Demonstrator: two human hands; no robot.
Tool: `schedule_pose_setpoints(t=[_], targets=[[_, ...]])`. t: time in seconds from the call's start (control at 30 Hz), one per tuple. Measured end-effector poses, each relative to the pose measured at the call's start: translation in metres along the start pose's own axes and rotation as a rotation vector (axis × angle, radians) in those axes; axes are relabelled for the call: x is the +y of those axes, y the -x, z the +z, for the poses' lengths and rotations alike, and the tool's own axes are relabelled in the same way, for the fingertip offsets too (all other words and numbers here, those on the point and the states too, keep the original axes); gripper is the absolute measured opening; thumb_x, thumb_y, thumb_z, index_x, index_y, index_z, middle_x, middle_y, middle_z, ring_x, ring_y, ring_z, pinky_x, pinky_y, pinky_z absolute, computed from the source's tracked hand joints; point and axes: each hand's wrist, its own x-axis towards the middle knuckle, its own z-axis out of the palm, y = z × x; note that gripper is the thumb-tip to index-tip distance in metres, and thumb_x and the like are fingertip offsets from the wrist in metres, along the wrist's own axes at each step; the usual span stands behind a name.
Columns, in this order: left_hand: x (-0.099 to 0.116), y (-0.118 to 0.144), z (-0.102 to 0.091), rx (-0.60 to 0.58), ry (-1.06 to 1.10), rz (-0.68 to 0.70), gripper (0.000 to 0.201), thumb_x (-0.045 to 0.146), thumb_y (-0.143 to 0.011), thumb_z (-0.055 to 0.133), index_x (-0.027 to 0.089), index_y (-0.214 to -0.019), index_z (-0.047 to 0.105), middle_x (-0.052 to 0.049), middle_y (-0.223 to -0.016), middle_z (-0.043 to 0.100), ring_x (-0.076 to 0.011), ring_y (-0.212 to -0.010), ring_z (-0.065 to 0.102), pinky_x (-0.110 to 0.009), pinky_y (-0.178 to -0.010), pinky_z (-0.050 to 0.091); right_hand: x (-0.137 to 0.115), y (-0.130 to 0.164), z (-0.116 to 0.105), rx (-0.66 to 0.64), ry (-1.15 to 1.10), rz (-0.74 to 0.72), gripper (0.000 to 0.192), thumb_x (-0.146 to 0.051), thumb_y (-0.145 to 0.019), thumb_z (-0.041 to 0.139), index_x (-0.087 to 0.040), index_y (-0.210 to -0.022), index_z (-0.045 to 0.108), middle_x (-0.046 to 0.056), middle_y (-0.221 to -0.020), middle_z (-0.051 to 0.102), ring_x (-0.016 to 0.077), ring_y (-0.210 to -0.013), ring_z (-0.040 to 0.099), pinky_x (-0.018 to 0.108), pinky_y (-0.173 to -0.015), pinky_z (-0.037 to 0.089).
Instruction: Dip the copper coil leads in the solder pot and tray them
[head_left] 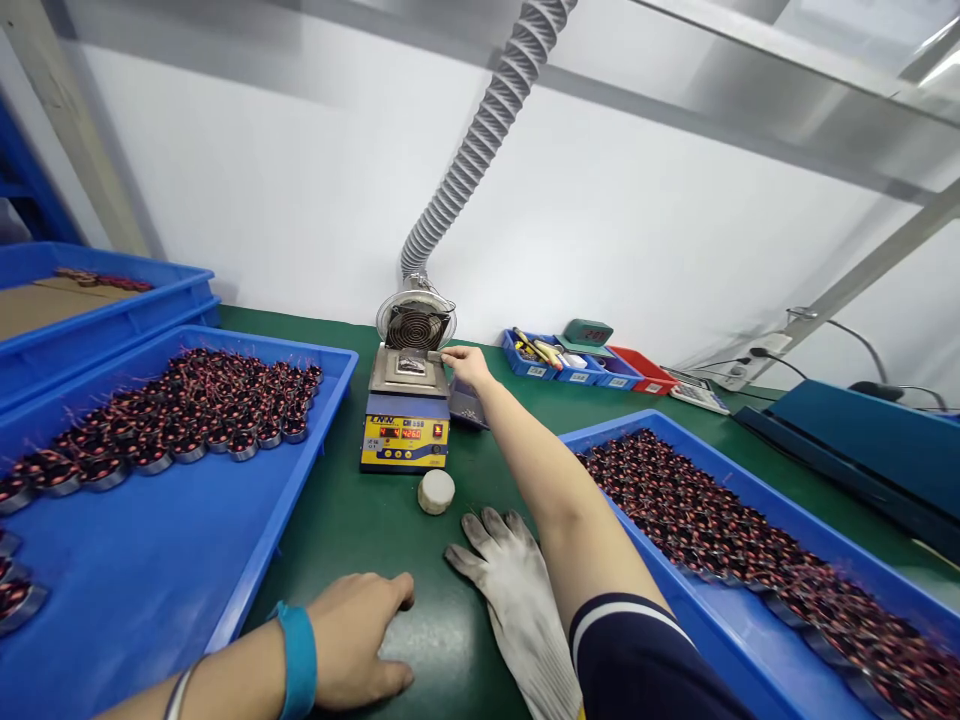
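Green matting covers the bench [352, 520]. Nearest, the left hand [356, 640] rests loosely curled and empty beside a worn glove [517, 600]. Farther off, the bare right hand [466, 364] pinches a thin tool at the solder pot [407, 408]; hot metal could burn ungloved fingers, or the forearm could graze the right tray [675, 610].

glove [517, 590] on mat | white puck [436, 491] | calculator [698, 396] | red bin [643, 370] | duct hose [484, 135]
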Motion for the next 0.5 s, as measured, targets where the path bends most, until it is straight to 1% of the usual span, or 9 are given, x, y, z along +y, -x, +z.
schedule_pose_setpoints(t=[0.07, 0.17, 0.27, 0.37, 0.43, 0.5], targets=[[0.0, 0.0, 0.0, -0.001, 0.003, -0.007, 0.046, 0.04, -0.066, 0.056, 0.021, -0.108, 0.054, -0.008, -0.085, 0.066, -0.0287, -0.083, 0.061, -0.039, -0.071, 0.045, 0.0, 0.001, -0.001, -0.03, 0.003, -0.001, 0.015, -0.018, -0.069, 0.061, -0.012, -0.079, 0.071, 0.007, -0.083, 0.07, 0.0131, -0.073, 0.061, 0.026, -0.073, 0.048], [0.001, -0.001, -0.002, -0.034, 0.011, -0.031, 0.047, 0.041, -0.065, 0.058, 0.021, -0.108, 0.054, -0.008, -0.089, 0.066, -0.0304, -0.087, 0.06, -0.041, -0.074, 0.046, 0.001, 0.002, -0.007, -0.046, 0.007, -0.001, 0.017, -0.02, -0.068, 0.062, -0.012, -0.08, 0.071, 0.006, -0.081, 0.07, 0.0137, -0.073, 0.061, 0.026, -0.072, 0.048], [0.003, -0.004, -0.007, -0.127, 0.012, -0.067, 0.051, 0.038, -0.064, 0.06, 0.021, -0.111, 0.053, -0.009, -0.094, 0.066, -0.0312, -0.091, 0.06, -0.04, -0.075, 0.046, 0.003, -0.002, -0.011, -0.018, 0.002, 0.001, 0.021, -0.023, -0.071, 0.06, -0.012, -0.086, 0.071, 0.006, -0.084, 0.07, 0.0145, -0.076, 0.06, 0.027, -0.073, 0.048], [0.007, -0.007, -0.013, -0.189, -0.006, -0.08, 0.051, 0.034, -0.066, 0.059, 0.02, -0.114, 0.052, -0.01, -0.097, 0.066, -0.0314, -0.092, 0.06, -0.038, -0.075, 0.045, 0.003, -0.004, -0.007, -0.006, -0.01, 0.008, 0.022, -0.022, -0.072, 0.059, -0.011, -0.087, 0.071, 0.007, -0.085, 0.07, 0.0141, -0.075, 0.06, 0.027, -0.073, 0.047], [0.008, -0.009, -0.016, -0.202, -0.006, -0.071, 0.05, 0.039, -0.068, 0.058, 0.019, -0.114, 0.053, -0.012, -0.096, 0.067, -0.0326, -0.091, 0.061, -0.037, -0.072, 0.044, 0.003, -0.004, -0.003, -0.029, -0.016, 0.013, 0.019, -0.02, -0.07, 0.061, -0.011, -0.083, 0.072, 0.007, -0.082, 0.07, 0.0134, -0.072, 0.059, 0.027, -0.072, 0.047], [0.008, -0.01, -0.018, -0.22, 0.006, -0.057, 0.056, 0.051, -0.068, 0.057, 0.017, -0.112, 0.053, -0.013, -0.095, 0.067, -0.0346, -0.089, 0.061, -0.036, -0.067, 0.042, 0.004, -0.003, -0.003, -0.06, -0.021, 0.018, 0.016, -0.019, -0.068, 0.063, -0.012, -0.079, 0.072, 0.006, -0.078, 0.07, 0.0127, -0.07, 0.059, 0.026, -0.071, 0.046]])
